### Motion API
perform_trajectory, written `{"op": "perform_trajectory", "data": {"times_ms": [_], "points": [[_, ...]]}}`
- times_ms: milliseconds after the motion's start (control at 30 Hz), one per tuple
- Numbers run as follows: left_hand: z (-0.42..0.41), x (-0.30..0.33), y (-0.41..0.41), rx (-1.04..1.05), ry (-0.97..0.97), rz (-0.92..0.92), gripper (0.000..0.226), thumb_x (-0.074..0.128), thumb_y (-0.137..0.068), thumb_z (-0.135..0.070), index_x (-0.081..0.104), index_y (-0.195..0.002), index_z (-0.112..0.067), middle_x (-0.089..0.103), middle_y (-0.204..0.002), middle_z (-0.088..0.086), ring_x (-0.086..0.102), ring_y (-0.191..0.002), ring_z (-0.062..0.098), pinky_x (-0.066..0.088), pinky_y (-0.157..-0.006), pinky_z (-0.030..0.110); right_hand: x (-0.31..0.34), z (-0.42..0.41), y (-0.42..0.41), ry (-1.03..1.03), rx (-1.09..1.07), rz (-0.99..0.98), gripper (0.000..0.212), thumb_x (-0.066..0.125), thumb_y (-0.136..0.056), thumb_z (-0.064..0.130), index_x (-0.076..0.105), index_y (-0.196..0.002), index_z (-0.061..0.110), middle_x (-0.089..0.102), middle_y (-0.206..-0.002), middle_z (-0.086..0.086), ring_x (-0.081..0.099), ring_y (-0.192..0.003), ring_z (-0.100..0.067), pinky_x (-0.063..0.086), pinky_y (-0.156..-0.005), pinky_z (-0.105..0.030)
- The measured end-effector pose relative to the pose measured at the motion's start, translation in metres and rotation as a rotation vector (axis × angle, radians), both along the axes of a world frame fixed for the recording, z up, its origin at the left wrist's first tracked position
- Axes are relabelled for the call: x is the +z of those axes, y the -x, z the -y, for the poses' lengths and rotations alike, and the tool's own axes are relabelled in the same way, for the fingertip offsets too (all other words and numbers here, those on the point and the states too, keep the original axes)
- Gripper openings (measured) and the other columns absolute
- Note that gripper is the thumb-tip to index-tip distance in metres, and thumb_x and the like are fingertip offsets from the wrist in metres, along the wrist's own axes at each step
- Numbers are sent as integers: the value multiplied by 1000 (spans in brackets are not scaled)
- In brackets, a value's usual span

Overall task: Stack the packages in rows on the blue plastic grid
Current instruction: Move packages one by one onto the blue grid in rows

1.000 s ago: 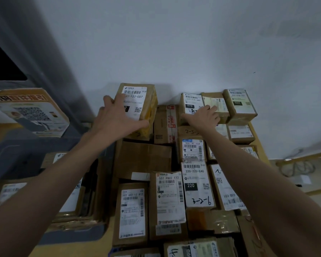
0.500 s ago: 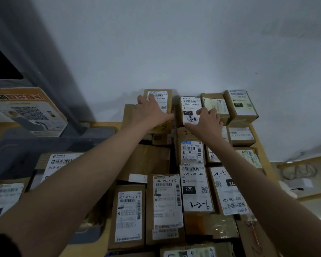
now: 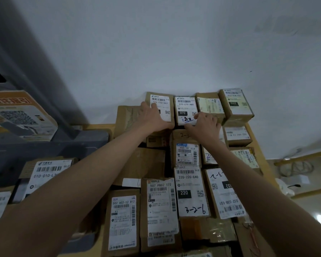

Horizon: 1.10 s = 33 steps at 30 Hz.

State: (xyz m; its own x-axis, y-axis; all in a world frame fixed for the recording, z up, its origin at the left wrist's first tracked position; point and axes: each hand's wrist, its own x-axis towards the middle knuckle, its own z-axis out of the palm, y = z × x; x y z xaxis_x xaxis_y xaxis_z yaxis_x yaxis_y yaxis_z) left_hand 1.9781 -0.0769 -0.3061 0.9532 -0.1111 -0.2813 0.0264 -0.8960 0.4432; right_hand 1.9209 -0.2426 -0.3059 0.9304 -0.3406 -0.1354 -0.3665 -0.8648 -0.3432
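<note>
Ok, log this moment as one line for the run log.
left hand on 122-122-C07 box | right hand on 070-070-A80 box | both boxes side by side, back row at wall

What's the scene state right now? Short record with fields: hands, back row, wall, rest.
left hand: flat on box labelled 122-122-C07, at the back row's left end
right hand: fingers on the front edge of box labelled 070
back row: four boxes side by side, the 032 box at the right end
wall: right behind the row
rest: more labelled boxes nearer the camera
</note>
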Motion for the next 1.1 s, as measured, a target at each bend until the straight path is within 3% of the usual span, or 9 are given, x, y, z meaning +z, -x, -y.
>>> {"op": "perform_trajectory", "data": {"times_ms": [167,367,633,800,1100], "points": [[-8,-2,-6,-114,-41,3,98,83,-70,-40,28,-146,-13,22,-144,13,40,-126,32,41,-102,42,-2,0,-12,1,-30,-42,65,55,-87,47,46,-136,4,46,-137,-21,37,-130,-37,27,-109,-49],[-12,-12,-11,-119,6,47,79,78,-78,-23,34,-142,-12,25,-142,13,45,-118,29,43,-92,34,-5,-1,-11,-54,-45,3,65,54,-88,43,42,-139,5,48,-137,-19,37,-131,-37,27,-108,-50],[-25,7,4,-163,-66,-28,108,80,-76,-24,8,-156,-22,10,-155,11,30,-138,32,38,-105,41,20,0,3,-146,-28,23,53,56,-90,42,49,-133,14,55,-129,-12,48,-123,-32,38,-105,-50],[-57,47,26,-158,-91,9,100,81,-74,-32,20,-152,-25,16,-153,11,39,-131,33,41,-103,40,49,-5,26,-170,47,22,48,56,-90,43,52,-131,18,55,-127,-12,57,-114,-32,45,-99,-52],[-146,139,105,-109,-157,110,83,78,-76,-41,37,-146,-21,33,-145,10,44,-126,29,41,-96,36,114,-37,82,-207,202,110,37,62,-87,36,61,-118,15,57,-126,-11,52,-118,-28,47,-95,-43]]}}
